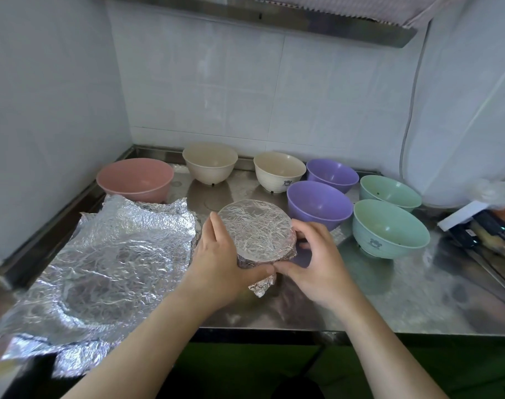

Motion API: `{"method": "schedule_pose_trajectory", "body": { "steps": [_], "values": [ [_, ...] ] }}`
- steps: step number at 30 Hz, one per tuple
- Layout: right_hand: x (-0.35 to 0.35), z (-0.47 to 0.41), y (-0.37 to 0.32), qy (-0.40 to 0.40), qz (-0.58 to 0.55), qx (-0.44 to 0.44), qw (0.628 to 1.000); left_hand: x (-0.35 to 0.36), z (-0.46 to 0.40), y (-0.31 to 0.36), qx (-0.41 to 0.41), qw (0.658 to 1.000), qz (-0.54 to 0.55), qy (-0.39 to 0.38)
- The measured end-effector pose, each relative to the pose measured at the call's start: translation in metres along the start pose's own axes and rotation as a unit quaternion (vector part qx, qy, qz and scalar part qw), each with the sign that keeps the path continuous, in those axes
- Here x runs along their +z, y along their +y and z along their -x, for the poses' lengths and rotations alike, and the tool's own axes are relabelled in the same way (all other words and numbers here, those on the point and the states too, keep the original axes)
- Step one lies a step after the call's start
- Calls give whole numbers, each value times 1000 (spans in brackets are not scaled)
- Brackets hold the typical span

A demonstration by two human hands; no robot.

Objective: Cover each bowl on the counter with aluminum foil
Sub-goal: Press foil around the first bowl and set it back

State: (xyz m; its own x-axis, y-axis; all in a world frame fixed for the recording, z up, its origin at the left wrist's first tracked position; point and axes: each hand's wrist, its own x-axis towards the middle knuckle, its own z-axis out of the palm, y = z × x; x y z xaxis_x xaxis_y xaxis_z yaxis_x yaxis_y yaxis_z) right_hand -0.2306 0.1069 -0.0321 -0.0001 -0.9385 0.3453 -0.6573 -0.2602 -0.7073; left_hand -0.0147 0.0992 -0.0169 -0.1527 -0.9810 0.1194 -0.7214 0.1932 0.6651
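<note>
Bench: stainless steel bench (pixel 404 298), dull and smeared, with a raised lip along its back and left edges; it runs into a corner of the room.
Walls: white tiled walls (pixel 216 96) on the left, the back and the right.
Overhead: a metal range hood (pixel 274 15) spans the top of the view.
Cable: a thin grey cable (pixel 409 116) hangs down the right wall.
Foil-covered bowl: the foil-covered bowl (pixel 257 231) sits at the middle front of the bench, its top sealed by a crinkled flat disc of foil, with a loose flap of foil sticking out at the near side.
Left hand: the left hand (pixel 219 266) cups the bowl's left side, fingers curled against the foil, thumb pressed at the near rim.
Right hand: the right hand (pixel 317 260) closes on the bowl's right side, thumb and fingers pinching foil at the rim.
Loose foil: a large wrinkled foil sheet (pixel 107 272) lies spread on the left of the bench, overhanging the front edge.
Uncovered bowls: a pink bowl (pixel 136 180) back left; two cream bowls (pixel 211 162) (pixel 280 171) along the back; two purple bowls (pixel 332 174) (pixel 317 203) right of centre; two green bowls (pixel 389 192) (pixel 389 226) further right.
Far right: cluttered items (pixel 481 226) at the bench's edge, too blurred to name.
</note>
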Motion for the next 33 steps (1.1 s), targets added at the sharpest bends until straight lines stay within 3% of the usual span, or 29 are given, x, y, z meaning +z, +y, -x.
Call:
{"method": "schedule_pose_trajectory", "body": {
  "steps": [12, 17, 23, 29, 33],
  "values": [
    [20, 9, -6, 36, 65, -5, 997, 7, -1, -7, 18, 997, -55, 47],
    [6, 9, -13, -39, 88, -8, 995, 5, -4, -10, 12, 997, -70, 33],
    [-4, -23, -26, -41, 56, 23, 997, -8, 2, -11, 45, 996, -76, -27],
    [12, -65, -36, -157, 83, 2, 984, -6, 8, 4, 68, 993, -92, 9],
    [15, -65, -31, -150, 113, 9, 982, -2, 5, -2, 69, 992, -108, -13]
  ]
}}
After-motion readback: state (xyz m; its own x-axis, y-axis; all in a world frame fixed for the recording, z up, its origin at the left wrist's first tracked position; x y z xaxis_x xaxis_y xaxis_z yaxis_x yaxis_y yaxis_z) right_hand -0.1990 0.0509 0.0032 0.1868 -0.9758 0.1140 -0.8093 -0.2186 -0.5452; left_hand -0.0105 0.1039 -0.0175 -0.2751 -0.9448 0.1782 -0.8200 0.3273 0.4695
